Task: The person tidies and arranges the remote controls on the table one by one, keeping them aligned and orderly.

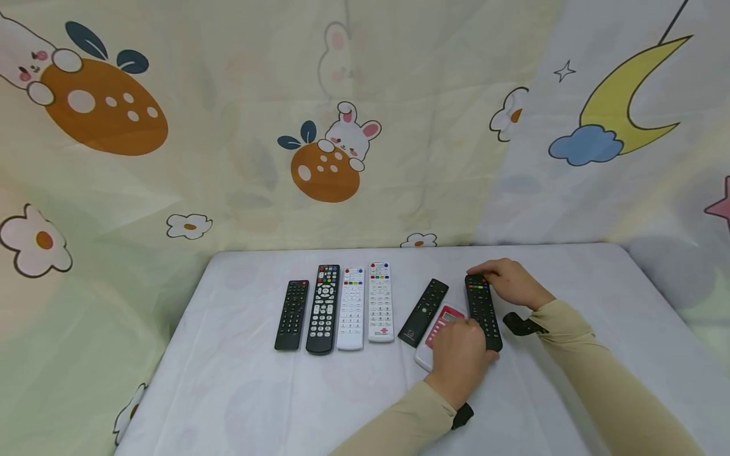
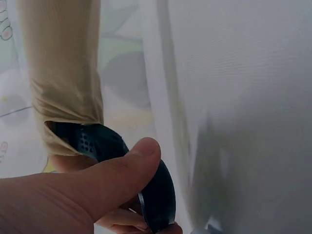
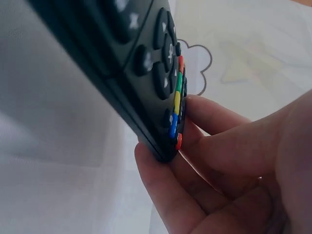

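A black remote control [image 1: 483,311] is held at the right of the row, over the white table. My left hand [image 1: 461,354] grips its near end; the left wrist view shows the thumb over the dark remote end [image 2: 161,197] and fingertips below. At its far end, my right hand [image 1: 516,283] pinches the remote, with fingers around the tip by the coloured buttons [image 3: 178,102]. Under and beside the left hand lies a white calculator with a red face [image 1: 440,326], partly hidden. A smaller black remote [image 1: 424,313] lies slanted to its left.
Left of these, two white remotes [image 1: 380,304] and two black remotes [image 1: 323,310] lie side by side on the white tabletop [image 1: 228,380]. A patterned cloth curtain [image 1: 245,158] hangs behind the table's far edge.
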The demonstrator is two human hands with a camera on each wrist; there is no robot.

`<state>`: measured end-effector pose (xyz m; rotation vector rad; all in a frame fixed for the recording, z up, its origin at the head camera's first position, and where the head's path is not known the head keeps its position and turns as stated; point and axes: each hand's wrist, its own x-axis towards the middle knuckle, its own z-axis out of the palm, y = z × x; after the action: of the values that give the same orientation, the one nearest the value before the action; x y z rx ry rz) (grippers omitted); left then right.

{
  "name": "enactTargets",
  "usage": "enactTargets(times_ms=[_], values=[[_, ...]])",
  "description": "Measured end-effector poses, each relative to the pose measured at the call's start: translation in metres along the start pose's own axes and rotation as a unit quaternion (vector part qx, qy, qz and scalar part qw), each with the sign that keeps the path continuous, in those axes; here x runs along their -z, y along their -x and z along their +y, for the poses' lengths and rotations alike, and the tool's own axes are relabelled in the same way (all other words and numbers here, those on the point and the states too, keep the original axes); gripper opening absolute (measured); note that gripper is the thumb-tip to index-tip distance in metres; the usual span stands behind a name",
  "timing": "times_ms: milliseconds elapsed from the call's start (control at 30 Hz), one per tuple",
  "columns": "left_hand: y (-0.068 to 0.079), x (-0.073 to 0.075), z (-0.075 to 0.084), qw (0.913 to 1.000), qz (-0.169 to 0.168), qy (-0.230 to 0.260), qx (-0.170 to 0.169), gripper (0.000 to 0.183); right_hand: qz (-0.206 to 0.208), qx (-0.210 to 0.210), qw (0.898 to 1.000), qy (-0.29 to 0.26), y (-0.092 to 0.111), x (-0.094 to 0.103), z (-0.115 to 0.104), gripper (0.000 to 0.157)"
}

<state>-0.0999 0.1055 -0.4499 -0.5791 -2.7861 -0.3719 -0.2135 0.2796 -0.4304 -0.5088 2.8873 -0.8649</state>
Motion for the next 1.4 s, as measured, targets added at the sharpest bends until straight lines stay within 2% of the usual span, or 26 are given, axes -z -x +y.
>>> enactTargets(times_ms=[133,467,833,1200,1400], values=[[-0.003,-0.005,0.003,0.9999,-0.007,-0.005,0.007,0.051,0.002,0.004,1.0,0.003,-0.002,-0.001,0.005,0.033],[-0.008,-0.017,0.007,0.9981,-0.02,0.058,-0.002,0.041,-0.002,-0.011,1.0,0.012,-0.006,-0.002,0.012,0.034],[-0.011,-0.024,0.017,0.9994,0.023,0.025,-0.008,0.042,-0.003,-0.011,1.0,0.014,-0.007,-0.005,0.017,0.034],[-0.014,-0.029,0.023,0.9995,-0.021,0.02,0.012,0.043,-0.003,-0.019,1.0,0.018,-0.005,-0.004,0.017,0.034],[-0.014,-0.031,0.026,0.9993,-0.023,0.02,0.019,0.042,-0.006,-0.021,1.0,0.017,-0.004,-0.005,0.019,0.034]])
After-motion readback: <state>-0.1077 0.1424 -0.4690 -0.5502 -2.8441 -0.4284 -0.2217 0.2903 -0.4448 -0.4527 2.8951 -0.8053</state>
